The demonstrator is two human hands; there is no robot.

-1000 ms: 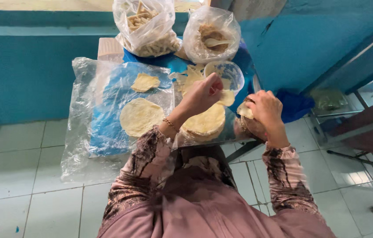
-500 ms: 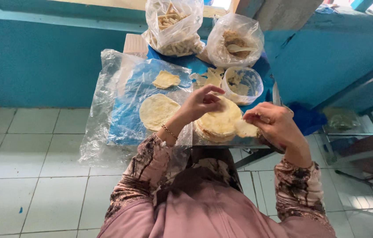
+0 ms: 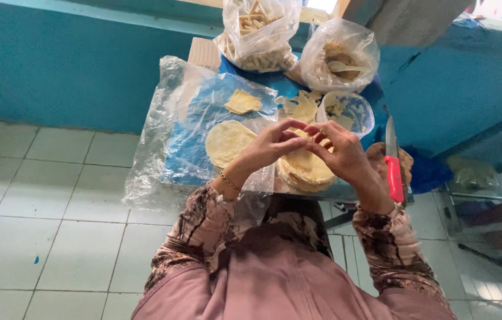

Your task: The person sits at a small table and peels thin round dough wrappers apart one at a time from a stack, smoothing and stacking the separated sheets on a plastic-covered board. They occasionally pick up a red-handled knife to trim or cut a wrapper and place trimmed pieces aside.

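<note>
Both hands, the left hand and right hand, rose, fingertips pinching together above the wrapper stack on the plastic-covered table.

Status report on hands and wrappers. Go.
Left hand and right hand raised together, fingertips meeting over stack of round wrappers. Grip unclear. Red-handled knife lies right of them.

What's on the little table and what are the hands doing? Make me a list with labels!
left hand: raised over the wrapper stack, fingertips meeting the right hand
right hand: raised, fingers bent toward the left hand
wrapper stack: round pale sheets, under both hands
single wrapper: flat on the plastic sheet
knife: red handle, at the table's right edge
bowl: clear, smeared with paste
bags: two, at the back
</note>
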